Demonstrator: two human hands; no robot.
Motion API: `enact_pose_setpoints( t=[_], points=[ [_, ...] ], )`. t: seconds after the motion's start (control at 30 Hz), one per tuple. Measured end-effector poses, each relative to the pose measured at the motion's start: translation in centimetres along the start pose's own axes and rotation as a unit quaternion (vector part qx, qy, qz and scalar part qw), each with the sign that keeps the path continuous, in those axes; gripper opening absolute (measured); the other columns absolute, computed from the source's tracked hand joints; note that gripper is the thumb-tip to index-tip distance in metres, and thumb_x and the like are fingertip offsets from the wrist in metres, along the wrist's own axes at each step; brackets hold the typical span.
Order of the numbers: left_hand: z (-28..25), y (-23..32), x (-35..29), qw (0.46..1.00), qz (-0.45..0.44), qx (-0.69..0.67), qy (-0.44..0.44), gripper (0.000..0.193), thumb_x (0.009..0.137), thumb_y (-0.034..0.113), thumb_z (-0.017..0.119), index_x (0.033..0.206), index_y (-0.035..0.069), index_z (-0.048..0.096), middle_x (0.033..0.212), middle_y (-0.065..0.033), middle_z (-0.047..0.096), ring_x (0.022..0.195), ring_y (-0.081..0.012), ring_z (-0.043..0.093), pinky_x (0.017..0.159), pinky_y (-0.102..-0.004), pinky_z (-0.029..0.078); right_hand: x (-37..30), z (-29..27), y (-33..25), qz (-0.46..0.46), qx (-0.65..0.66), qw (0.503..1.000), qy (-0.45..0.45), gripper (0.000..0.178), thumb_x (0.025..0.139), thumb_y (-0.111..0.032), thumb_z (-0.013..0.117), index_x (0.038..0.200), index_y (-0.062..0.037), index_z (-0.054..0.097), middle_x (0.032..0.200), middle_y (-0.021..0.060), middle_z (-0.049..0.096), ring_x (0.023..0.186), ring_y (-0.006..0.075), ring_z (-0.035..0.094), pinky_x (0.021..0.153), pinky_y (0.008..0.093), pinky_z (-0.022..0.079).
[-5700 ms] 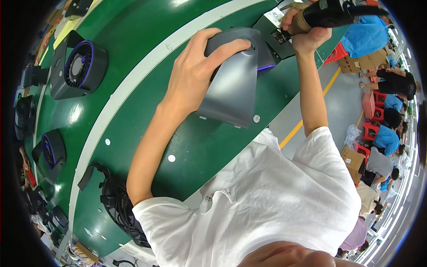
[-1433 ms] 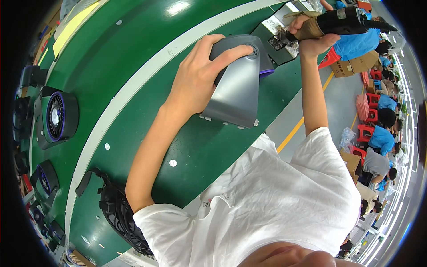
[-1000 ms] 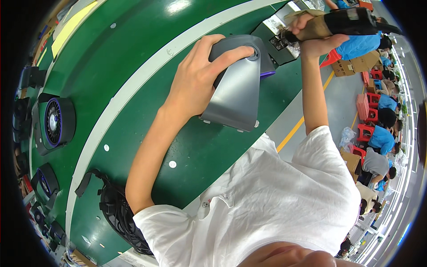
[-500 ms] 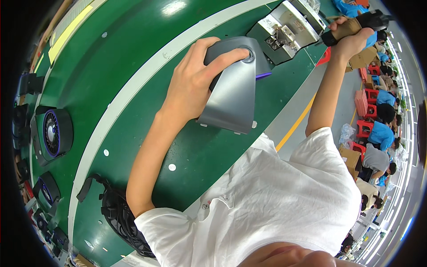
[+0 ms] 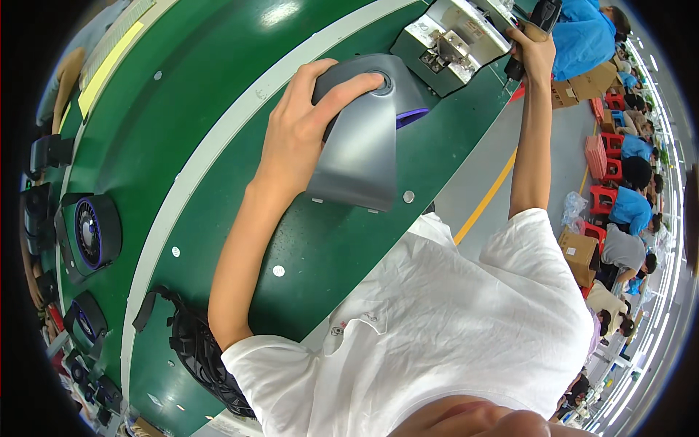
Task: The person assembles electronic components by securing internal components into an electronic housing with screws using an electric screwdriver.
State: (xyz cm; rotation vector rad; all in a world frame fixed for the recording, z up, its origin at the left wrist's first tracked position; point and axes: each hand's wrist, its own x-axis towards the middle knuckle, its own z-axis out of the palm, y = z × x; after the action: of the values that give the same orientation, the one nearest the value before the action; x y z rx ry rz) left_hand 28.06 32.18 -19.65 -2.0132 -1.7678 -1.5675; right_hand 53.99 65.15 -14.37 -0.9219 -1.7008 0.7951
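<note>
On the tabletop (image 5: 328, 251), our left grip (image 5: 300, 138) clasps the grey housing (image 5: 360, 153), likely steadying it; our right grip (image 5: 537, 54) encloses a dark tool (image 5: 546, 14).

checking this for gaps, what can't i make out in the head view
Head view throughout:
Purple-edged dark part: partly hidden by the smooth grey tapered housing.
Black cylindrical tool: upper end cut off by the top edge, middle covered by the right hand.
Black corded bag-like item: one side hidden behind the left forearm and white sleeve.
Left hand: palm hidden by its own back.
</note>
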Motion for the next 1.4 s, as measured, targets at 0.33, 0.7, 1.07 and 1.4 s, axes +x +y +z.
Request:
enact_pose_setpoints(
  t=[0.33, 0.7, 1.07, 1.4],
  points=[
    [0.0, -0.8, 0.0, 1.0, -0.012, -0.003, -0.011, 0.065, 0.077, -0.008, 0.064, 0.131, 0.028, 0.067, 0.123, -0.0145, 0.058, 0.108, -0.035, 0.064, 0.085, -0.0408, 0.058, -3.0, 0.7, -1.2, -0.041, -0.025, 0.998, 0.045, 0.042, 0.078, -0.003, 0.083, 0.112, 0.0006, 0.059, 0.074, 0.0038, 0.065, 0.056, 0.0104, 0.06, 0.05, 0.024, 0.045],
    [0.1, -1.2, 0.0, 1.0, -0.026, -0.007, -0.011, 0.064, 0.076, -0.008, 0.066, 0.13, 0.028, 0.068, 0.124, -0.0158, 0.058, 0.107, -0.0357, 0.064, 0.084, -0.0411, 0.059, -1.9, 0.9, 0.1, -0.051, -0.025, 0.998, 0.042, 0.047, 0.078, -0.003, 0.084, 0.118, -0.0002, 0.059, 0.079, 0.0039, 0.066, 0.059, 0.0113, 0.062, 0.052, 0.0241, 0.047],
    [0.2, -1.5, -0.5, 1.0, -0.005, 0.001, 0.009, 0.063, 0.075, -0.004, 0.073, 0.129, 0.028, 0.068, 0.122, -0.0156, 0.059, 0.102, -0.0356, 0.066, 0.081, -0.0422, 0.059, -3.8, 3.9, -4.6, -0.122, -0.01, 0.992, 0.007, 0.035, 0.076, -0.006, 0.083, 0.098, 0.0006, 0.057, 0.077, 0.0081, 0.068, 0.06, 0.014, 0.068, 0.053, 0.0265, 0.054],
    [-0.1, -1.0, -0.4, 1.0, 0.004, -0.005, 0.006, 0.064, 0.075, -0.008, 0.07, 0.129, 0.026, 0.069, 0.123, -0.016, 0.058, 0.101, -0.0355, 0.066, 0.082, -0.0415, 0.058, -3.4, 2.9, -4.0, -0.115, -0.049, 0.992, 0.03, 0.035, 0.078, -0.008, 0.084, 0.1, 0.0011, 0.058, 0.078, 0.009, 0.069, 0.061, 0.0146, 0.068, 0.054, 0.0269, 0.055]
  ],
)
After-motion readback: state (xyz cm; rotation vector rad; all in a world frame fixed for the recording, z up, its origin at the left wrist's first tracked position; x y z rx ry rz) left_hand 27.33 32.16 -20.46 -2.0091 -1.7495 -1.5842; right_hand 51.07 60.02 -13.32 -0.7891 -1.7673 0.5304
